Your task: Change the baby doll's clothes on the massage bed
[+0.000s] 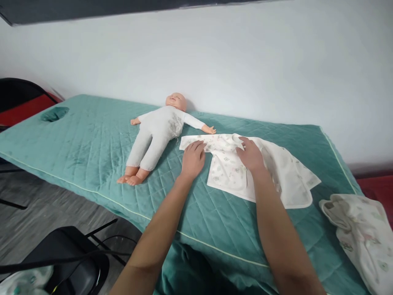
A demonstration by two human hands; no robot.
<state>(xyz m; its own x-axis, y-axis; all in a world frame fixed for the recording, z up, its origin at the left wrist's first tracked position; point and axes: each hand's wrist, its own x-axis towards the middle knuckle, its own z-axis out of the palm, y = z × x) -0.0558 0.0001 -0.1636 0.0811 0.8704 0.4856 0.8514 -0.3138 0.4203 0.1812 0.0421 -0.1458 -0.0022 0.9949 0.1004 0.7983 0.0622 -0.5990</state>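
Note:
A white baby shirt (229, 166) with a small print lies spread on the green quilted cover, its front partly unfolded to the right. My left hand (193, 157) rests on its left sleeve, fingers lying over the cloth and holding nothing visible. Near the neckline, my right hand (251, 155) touches the shirt with thumb and fingers apart. Just left of the shirt a baby doll (158, 127) with a white cloth body lies on its back. The doll's outstretched hand (209, 129) is close to the sleeve's upper edge.
The green-covered bed (92, 155) runs along a white wall and has a face hole (55, 114) at its left end. Folded printed baby clothes (364, 237) lie at the right front. A black chair (70, 254) stands below the front edge.

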